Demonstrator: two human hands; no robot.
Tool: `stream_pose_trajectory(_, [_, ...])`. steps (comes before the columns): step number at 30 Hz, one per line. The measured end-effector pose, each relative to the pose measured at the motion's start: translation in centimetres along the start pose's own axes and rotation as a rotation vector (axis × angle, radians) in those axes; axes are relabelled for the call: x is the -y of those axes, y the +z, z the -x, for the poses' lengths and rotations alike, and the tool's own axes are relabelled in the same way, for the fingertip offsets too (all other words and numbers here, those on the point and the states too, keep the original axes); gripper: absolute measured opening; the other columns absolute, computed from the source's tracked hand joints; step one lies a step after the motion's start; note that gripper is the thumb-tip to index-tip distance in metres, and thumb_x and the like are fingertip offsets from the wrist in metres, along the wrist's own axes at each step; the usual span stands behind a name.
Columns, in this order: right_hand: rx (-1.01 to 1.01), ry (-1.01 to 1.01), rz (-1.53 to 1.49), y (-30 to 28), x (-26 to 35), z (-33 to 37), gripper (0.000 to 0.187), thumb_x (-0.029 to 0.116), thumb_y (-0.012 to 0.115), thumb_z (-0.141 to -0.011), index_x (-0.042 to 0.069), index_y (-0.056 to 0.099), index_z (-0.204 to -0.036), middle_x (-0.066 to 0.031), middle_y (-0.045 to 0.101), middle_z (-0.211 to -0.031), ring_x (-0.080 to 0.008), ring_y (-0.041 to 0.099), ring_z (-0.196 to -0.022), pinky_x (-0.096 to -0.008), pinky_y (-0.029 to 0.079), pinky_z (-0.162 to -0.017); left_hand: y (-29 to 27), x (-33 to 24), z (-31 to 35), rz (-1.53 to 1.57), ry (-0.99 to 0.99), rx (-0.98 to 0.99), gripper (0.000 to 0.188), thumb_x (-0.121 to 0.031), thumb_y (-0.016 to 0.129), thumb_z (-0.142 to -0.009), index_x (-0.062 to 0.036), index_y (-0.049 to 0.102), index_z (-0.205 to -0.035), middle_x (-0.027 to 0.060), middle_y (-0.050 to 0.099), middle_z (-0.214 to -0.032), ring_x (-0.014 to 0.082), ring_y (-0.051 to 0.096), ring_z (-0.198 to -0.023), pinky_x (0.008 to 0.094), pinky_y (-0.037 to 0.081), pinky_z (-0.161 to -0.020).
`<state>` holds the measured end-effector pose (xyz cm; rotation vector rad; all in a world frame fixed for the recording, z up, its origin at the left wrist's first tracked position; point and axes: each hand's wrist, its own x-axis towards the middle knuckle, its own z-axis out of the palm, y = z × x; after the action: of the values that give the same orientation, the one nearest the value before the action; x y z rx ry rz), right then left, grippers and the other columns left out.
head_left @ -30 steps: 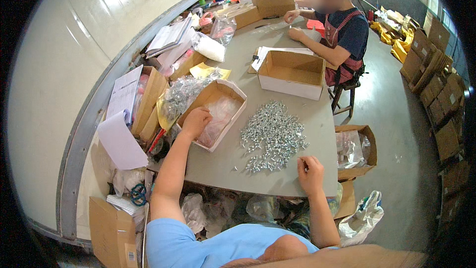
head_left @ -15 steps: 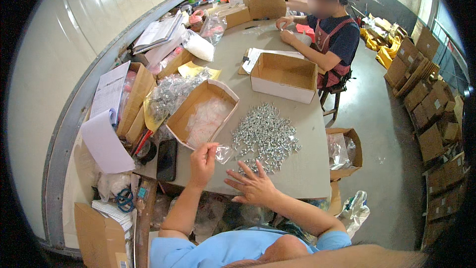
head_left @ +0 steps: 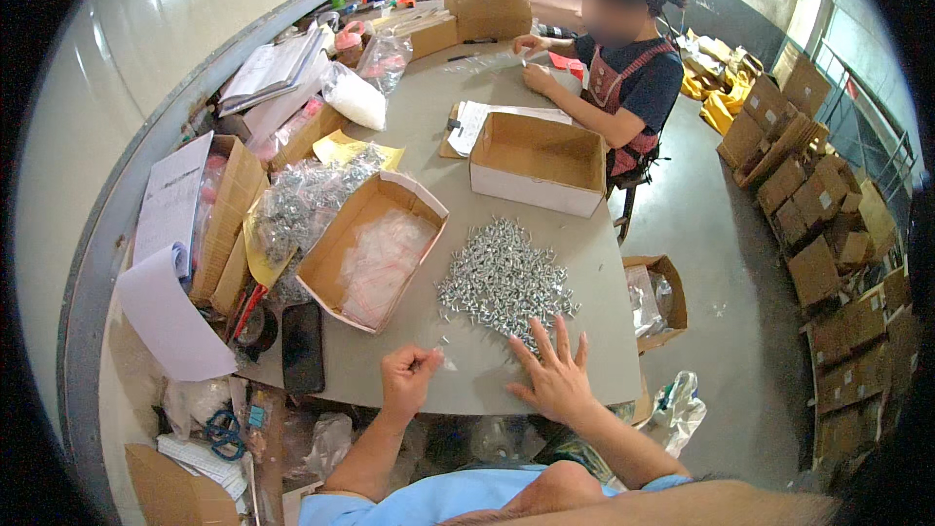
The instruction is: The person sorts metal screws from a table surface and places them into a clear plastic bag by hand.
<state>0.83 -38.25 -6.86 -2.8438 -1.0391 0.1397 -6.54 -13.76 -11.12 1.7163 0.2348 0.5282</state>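
Near the table's front edge, my left hand point(head_left: 409, 378) is closed, pinching a small clear plastic bag point(head_left: 447, 363) by its edge. A pile of small silvery screws point(head_left: 504, 275) lies on the grey table point(head_left: 477, 388) beyond my hands. My right hand point(head_left: 555, 370) is spread over the near right rim of the pile, fingertips at the screws and nothing visibly gripped. One loose screw lies beside the bag. Left of the pile is an open cardboard box point(head_left: 421, 197) containing flat clear zip bags point(head_left: 385, 261).
An empty white-sided carton point(head_left: 536, 189) stands beyond the pile. At the left are a black phone point(head_left: 303, 348), bagged hardware point(head_left: 312, 197) and papers point(head_left: 170, 200). A co-worker point(head_left: 633, 78) sits at the far right side. Another carton point(head_left: 664, 336) stands beyond the right edge.
My right hand has shifted right along the pile's near side. My left hand, still pinching the bag, has drawn back from the box toward the front edge. The whole view has shifted slightly.
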Motion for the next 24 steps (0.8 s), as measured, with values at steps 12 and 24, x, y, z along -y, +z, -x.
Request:
stream_pose_trajectory(12, [-0.137,0.119,-0.151,1.1,-0.5,0.3,0.08,0.053,0.059,-0.085,0.018,0.025,-0.148,-0.0185,0.014,-0.155,-0.0437,0.009,-0.142,-0.0661,0.013,-0.108,2.8,-0.3,1.8,-0.097,0.316,-0.144,0.015,-0.002,0.076,-0.075,-0.0019,0.062,-0.071,0.0103,0.064,-0.089,0.0118,0.052,-0.062,0.0247,0.042,-0.055])
stream_pose_trajectory(24, [-0.368,0.043,-0.209,1.8,-0.3,1.4,0.07,0.036,0.073,-0.077,0.01,0.042,-0.135,-0.0154,0.036,-0.138,-0.0378,0.032,-0.127,-0.0488,0.028,-0.108,3.3,-1.0,1.7,-0.244,0.268,-0.022,0.027,-0.006,0.08,-0.07,-0.0043,0.054,-0.078,0.0136,0.064,-0.088,0.0249,0.063,-0.076,0.0335,0.05,-0.066])
